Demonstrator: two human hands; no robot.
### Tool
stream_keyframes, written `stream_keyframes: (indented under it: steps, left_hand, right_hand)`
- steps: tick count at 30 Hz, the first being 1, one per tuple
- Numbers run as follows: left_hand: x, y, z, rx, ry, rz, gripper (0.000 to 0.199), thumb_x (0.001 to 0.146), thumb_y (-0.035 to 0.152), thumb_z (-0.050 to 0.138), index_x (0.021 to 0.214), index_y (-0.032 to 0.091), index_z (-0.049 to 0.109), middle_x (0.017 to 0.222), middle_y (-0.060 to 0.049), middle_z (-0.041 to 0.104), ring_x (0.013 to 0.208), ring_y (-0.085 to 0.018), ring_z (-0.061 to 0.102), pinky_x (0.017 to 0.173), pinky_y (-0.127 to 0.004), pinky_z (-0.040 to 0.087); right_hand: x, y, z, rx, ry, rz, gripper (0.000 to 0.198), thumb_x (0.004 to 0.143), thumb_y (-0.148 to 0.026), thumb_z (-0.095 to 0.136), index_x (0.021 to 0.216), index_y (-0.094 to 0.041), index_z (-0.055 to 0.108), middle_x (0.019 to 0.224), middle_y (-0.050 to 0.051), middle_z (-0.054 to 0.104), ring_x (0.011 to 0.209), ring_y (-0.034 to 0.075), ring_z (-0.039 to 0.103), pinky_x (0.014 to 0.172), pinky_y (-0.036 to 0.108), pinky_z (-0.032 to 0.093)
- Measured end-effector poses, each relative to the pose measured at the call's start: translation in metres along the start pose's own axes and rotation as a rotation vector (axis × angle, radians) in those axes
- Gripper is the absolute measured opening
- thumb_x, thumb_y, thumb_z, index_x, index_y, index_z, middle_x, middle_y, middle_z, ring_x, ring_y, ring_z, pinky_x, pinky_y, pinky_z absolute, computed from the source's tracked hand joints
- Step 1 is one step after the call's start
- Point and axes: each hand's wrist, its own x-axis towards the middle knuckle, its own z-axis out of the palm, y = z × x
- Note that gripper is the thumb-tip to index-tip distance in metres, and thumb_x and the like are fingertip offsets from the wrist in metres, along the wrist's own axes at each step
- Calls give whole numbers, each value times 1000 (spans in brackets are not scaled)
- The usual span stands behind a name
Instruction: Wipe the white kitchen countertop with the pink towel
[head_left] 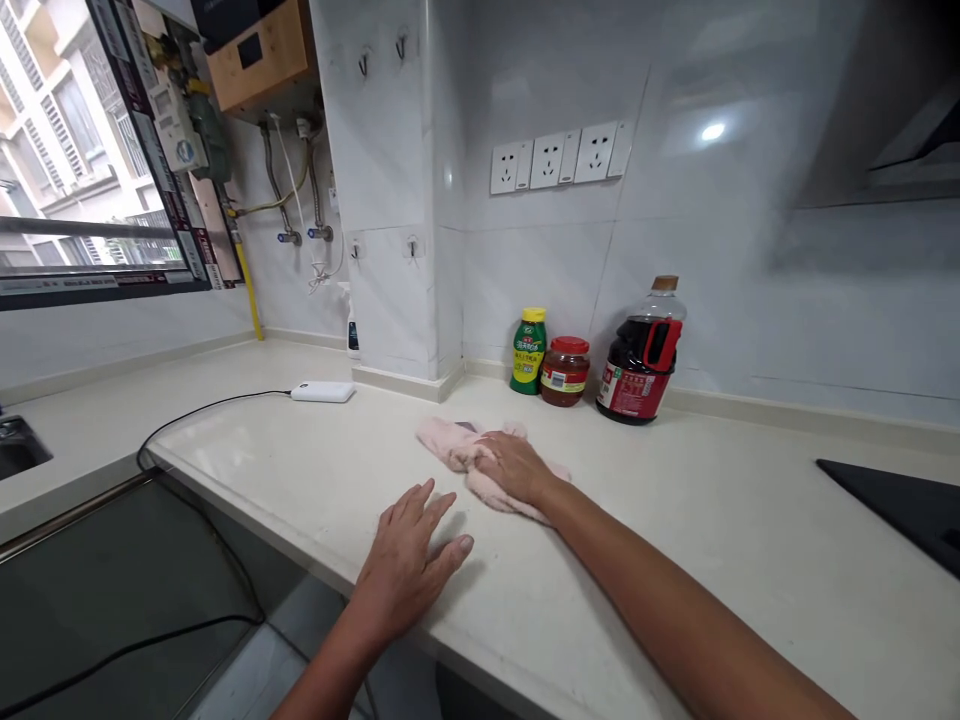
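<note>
A crumpled pale pink cloth [491,490] lies on the cream countertop [315,470] near the middle of the view. My right hand [514,465] presses down on it, with the fingers bent into the fabric and the fingertips partly hidden in its folds. My left hand [412,550] hovers over or rests lightly at the counter's front edge, holding nothing. Its fingers are spread, and it is apart from the cloth. Behind the cloth stand a green bottle with a yellow cap [529,350], a red-lidded jar [565,372] and a large bottle of dark liquid [642,360].
A white power bank [322,392] lies on the counter, its black cable [202,408] hanging over the edge. A spray bottle [352,325] is half hidden behind the tiled pillar [386,290]. At right is the black cooktop's corner [892,500]; a sink [21,448] shows at far left.
</note>
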Motion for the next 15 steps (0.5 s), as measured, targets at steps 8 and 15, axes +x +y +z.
stream_keyframes:
  steps: [8,15]
  left_hand:
    - [0,-6,5,2,-21,-8,42,99,53,52,134,31,62,149,-7,54,138,-32,49,113,-54,44]
    - [1,-6,7,64,-31,-19,41,97,48,55,131,26,64,145,-10,58,136,-33,51,110,-54,45]
  right_hand:
    - [-69,118,-46,-159,108,434,47,105,-52,39,134,-21,58,149,12,47,136,31,42,114,59,32]
    - [-164,186,-83,-271,184,732,57,99,-50,28,136,-19,59,152,13,44,138,38,40,111,63,32]
